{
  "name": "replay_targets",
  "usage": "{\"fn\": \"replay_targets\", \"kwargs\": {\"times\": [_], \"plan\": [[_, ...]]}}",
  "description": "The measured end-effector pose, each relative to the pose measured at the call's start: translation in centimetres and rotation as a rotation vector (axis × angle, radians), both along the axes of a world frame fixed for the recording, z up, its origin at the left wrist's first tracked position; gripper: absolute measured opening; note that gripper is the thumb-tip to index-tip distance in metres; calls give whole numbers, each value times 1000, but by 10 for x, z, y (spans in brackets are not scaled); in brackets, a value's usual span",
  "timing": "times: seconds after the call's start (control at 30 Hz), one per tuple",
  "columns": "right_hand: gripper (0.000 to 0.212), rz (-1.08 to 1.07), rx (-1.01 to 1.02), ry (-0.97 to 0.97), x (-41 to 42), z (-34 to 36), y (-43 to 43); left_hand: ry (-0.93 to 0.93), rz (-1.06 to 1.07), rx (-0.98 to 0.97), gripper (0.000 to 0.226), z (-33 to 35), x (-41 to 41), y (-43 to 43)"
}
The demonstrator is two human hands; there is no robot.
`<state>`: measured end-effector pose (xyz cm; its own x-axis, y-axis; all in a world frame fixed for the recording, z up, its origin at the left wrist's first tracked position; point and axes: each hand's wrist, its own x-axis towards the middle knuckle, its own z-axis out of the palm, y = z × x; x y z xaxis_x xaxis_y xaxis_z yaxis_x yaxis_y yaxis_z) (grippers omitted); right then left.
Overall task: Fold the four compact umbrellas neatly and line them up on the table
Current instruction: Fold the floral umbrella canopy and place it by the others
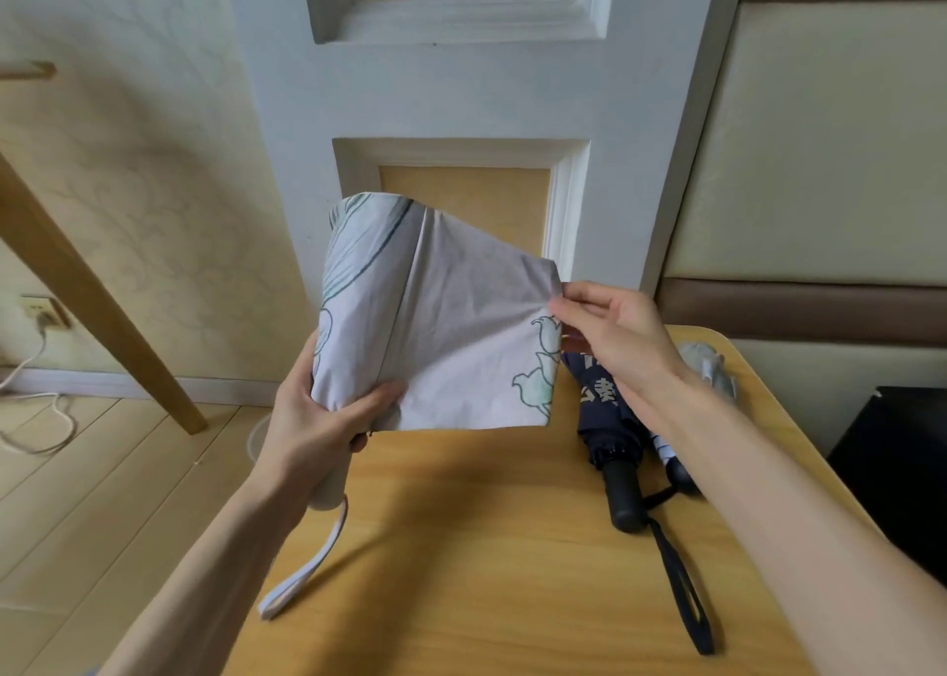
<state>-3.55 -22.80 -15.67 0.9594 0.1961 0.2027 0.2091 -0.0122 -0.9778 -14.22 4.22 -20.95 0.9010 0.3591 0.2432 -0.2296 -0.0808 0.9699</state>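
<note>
I hold a pale lilac umbrella [435, 317] with teal line drawings upright above the wooden table [487, 547]. My left hand [317, 419] grips its gathered canopy just above the white handle, whose wrist strap hangs down. My right hand [610, 327] pinches one canopy panel at its outer edge and stretches it flat to the right. A navy umbrella [610, 419] with a black handle and strap lies on the table under my right forearm. Beside it, partly hidden by the arm, lies a second umbrella [671, 463] with a black handle. A grey umbrella [712, 368] lies further right.
The table stands against a white panelled wall [461, 86]. A slanted wooden leg [102, 317] crosses the left side above the pale plank floor. A wall socket with a white cable [36, 404] is at far left. A black object [897, 470] sits beyond the table's right edge.
</note>
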Motion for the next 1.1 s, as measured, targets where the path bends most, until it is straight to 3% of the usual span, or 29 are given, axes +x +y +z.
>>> {"fn": "replay_targets", "kwargs": {"times": [0.13,0.27,0.37,0.5,0.67,0.83,0.97,1.1], "plan": [[43,-96,-33,-37,-2,8,13,-16,-23,83,52,-3,-1,-8],[9,-287,70,-58,-2,11,15,-26,-12,79,52,-7,1,-11],[15,-217,120,11,2,11,7,-27,-14,66,56,-9,3,-10],[31,12,-46,-7,3,20,-4,-19,-4,83,58,-8,3,-6],[15,118,-456,-121,8,33,-16,15,-13,89,79,-10,6,0],[21,212,-48,17,1,56,-15,96,-142,122,123,-11,7,3],[20,313,30,80,-11,79,11,124,-380,239,146,-11,8,-9],[17,201,-4,121,-10,94,50,143,-641,184,152,-17,4,-30]]}}
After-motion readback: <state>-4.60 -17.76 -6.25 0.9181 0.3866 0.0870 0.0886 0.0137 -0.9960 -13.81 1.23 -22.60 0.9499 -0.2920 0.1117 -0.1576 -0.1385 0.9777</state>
